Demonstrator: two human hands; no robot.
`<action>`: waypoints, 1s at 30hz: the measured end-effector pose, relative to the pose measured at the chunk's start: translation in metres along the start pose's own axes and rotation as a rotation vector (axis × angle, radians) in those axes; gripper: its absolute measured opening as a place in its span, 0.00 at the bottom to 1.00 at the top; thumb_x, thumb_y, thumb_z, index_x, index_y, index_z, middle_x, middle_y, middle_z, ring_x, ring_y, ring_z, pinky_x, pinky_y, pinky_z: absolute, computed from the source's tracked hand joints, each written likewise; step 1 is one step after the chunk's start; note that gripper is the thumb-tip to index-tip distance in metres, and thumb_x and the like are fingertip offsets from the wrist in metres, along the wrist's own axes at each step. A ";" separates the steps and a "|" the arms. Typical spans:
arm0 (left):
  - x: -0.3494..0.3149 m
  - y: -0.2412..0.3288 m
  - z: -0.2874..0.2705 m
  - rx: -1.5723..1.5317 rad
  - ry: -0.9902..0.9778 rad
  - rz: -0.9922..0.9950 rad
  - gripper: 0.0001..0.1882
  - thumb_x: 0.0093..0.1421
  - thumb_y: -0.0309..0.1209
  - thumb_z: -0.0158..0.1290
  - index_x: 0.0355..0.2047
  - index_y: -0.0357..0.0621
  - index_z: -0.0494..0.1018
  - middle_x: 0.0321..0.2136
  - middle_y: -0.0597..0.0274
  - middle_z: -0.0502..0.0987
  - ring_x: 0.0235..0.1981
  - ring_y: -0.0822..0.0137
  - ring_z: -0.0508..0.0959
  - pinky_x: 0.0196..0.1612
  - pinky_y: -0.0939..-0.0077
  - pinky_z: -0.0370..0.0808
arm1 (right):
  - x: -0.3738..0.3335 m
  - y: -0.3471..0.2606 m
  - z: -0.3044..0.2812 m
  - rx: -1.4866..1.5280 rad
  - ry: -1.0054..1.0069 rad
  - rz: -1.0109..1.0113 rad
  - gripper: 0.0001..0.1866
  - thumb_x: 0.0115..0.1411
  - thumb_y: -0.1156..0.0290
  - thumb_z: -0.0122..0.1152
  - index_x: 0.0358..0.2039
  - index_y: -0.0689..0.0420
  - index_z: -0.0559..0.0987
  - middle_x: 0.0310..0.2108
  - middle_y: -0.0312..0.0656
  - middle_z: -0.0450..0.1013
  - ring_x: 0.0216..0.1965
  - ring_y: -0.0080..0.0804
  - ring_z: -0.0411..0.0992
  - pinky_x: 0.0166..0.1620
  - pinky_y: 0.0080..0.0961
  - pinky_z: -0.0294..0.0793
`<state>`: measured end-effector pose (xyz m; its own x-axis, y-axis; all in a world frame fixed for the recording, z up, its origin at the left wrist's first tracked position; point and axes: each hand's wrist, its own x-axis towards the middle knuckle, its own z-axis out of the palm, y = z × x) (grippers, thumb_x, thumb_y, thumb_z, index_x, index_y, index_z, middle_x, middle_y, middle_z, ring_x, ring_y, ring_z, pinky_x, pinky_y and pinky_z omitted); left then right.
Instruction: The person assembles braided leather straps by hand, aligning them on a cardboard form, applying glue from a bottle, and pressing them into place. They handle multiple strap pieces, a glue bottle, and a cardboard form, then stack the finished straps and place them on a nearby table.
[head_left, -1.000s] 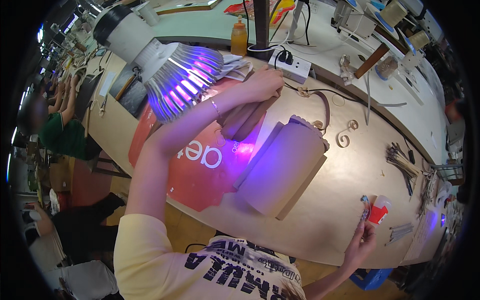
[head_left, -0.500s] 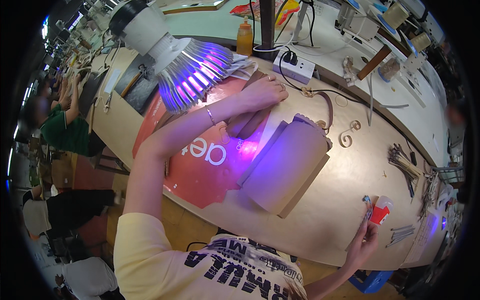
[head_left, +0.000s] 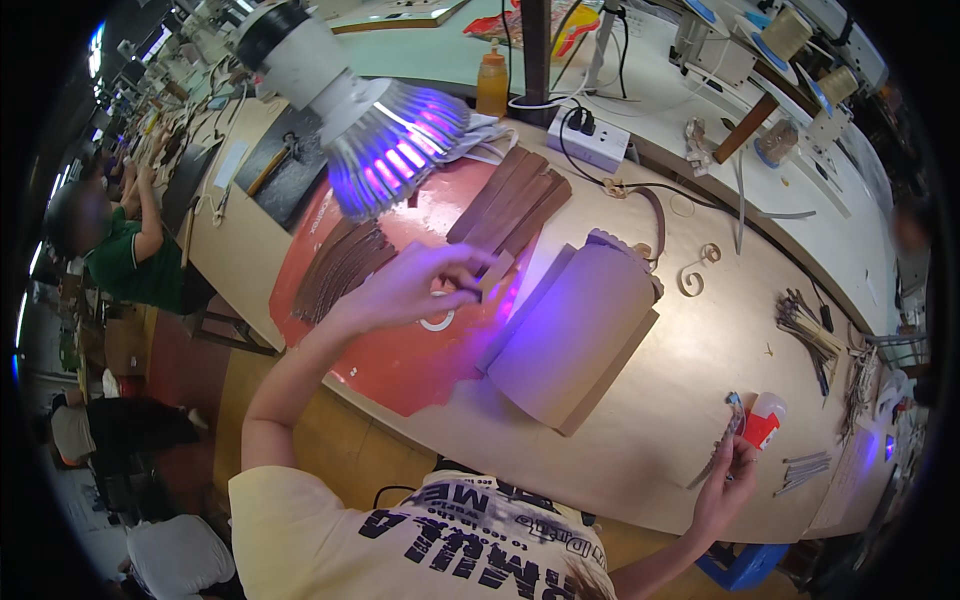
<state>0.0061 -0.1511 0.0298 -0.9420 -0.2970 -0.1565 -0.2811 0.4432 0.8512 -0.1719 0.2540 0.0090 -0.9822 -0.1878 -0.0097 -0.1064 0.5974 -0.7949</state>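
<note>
We see a small tan leather piece (head_left: 497,270) pinched between the fingertips of the left hand (head_left: 415,288), now lifted above the red mat (head_left: 400,360), where half a second ago that hand lay flat on the brown strips (head_left: 510,205). The right hand (head_left: 728,480) still clamps a thin strip (head_left: 722,440) and a red-and-white glue bottle (head_left: 764,420) at the bench edge. The purple lamp (head_left: 385,145) hangs just above.
</note>
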 end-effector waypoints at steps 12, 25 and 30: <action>-0.037 0.130 0.066 -0.584 -0.277 0.239 0.15 0.60 0.20 0.57 0.48 0.39 0.76 0.40 0.62 0.81 0.42 0.72 0.81 0.46 0.82 0.77 | -0.015 -0.014 -0.021 0.318 -0.128 -0.133 0.09 0.67 0.69 0.55 0.34 0.63 0.74 0.27 0.36 0.72 0.30 0.20 0.67 0.37 0.18 0.67; 0.008 0.037 0.119 -0.746 0.421 -0.073 0.25 0.61 0.21 0.57 0.58 0.36 0.66 0.34 0.57 0.81 0.34 0.73 0.82 0.37 0.82 0.78 | 0.002 -0.084 0.028 0.249 -0.416 -0.238 0.07 0.64 0.74 0.59 0.35 0.66 0.79 0.27 0.37 0.75 0.29 0.19 0.70 0.34 0.15 0.69; 0.010 0.016 0.114 -0.964 0.429 -0.065 0.27 0.59 0.21 0.58 0.59 0.36 0.64 0.33 0.57 0.82 0.35 0.72 0.82 0.37 0.82 0.78 | 0.011 -0.129 0.091 0.155 -0.614 -0.287 0.08 0.63 0.74 0.60 0.34 0.67 0.80 0.24 0.37 0.76 0.26 0.18 0.68 0.30 0.17 0.68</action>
<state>-0.0290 -0.0509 -0.0157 -0.7340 -0.6533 -0.1858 0.1131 -0.3873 0.9150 -0.1549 0.1041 0.0564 -0.6479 -0.7562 -0.0915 -0.2805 0.3486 -0.8943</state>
